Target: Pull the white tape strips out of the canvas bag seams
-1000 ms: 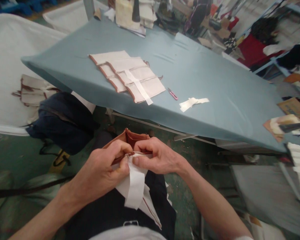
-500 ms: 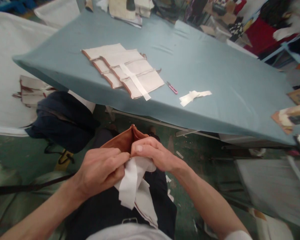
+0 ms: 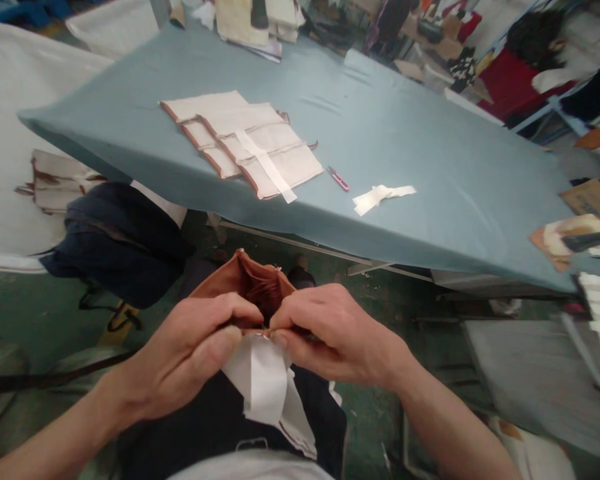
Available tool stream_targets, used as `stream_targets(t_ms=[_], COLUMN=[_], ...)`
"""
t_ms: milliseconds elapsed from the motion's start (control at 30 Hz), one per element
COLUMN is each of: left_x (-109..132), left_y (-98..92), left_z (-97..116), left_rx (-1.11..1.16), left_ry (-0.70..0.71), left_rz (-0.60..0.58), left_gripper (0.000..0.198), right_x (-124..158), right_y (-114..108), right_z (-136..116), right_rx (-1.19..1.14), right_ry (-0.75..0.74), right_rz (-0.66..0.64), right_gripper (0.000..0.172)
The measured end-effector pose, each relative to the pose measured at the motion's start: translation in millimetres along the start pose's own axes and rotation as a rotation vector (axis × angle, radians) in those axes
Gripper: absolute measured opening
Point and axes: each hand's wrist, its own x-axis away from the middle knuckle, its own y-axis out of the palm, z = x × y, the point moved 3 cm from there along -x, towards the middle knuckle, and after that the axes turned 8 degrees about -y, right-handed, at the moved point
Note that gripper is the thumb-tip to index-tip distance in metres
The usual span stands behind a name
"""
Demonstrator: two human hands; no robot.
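Observation:
Over my lap, a cloth bag (image 3: 219,281) with brown lining and pale outer fabric is held with its mouth gaping toward the table. My left hand (image 3: 190,350) pinches the near edge of the mouth between thumb and fingers. Close beside it, my right hand (image 3: 337,333) grips the same edge. Below the fingers hangs a white strip (image 3: 269,383), partly hiding the pale cloth. On the table ahead lie pale cloth bags (image 3: 275,143) with brown edging, overlapping, another white strip across them. Pink-handled thread snips (image 3: 339,179) rest to their right.
A blue-green cloth covers the long table (image 3: 420,153). White strips (image 3: 381,197) lie near its front edge. At left, a dark blue bag (image 3: 120,240) sits by a white-covered surface (image 3: 10,167). Stacked cloth (image 3: 243,27) is at the far edge, a cardboard box (image 3: 593,200) at right.
The bag's mouth has opened wider, showing more lining. Both hands have dropped slightly, and a short stretch of edge now shows between them. The view has shifted a little.

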Motion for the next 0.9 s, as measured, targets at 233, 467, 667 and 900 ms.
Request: stream_targets(t_ms=[233, 467, 667, 900], left_x=[-18, -6, -15, -5], left_y=[-3.5, 6.4, 7.4, 26.1], left_z=[11, 3, 15, 41], left_rx=[0.032, -0.194, -0.089, 0.082], left_ry=[-0.109, 0.043, -0.087, 0.0], left_rz=[-0.267, -0.149, -0.246, -0.13], left_gripper=[0.036, 0.028, 0.023, 0.026], right_x=[4, 14, 6, 13], right_y=[2, 7, 4, 4], right_z=[-10, -10, -36, -21], right_rx=[0.411, 0.412, 0.616, 0.212], right_ry=[-0.144, -0.087, -0.139, -0.1], right_rz=[-0.008, -0.084, -0.159, -0.002], right_gripper=[0.035, 0.031, 0.04, 0.04])
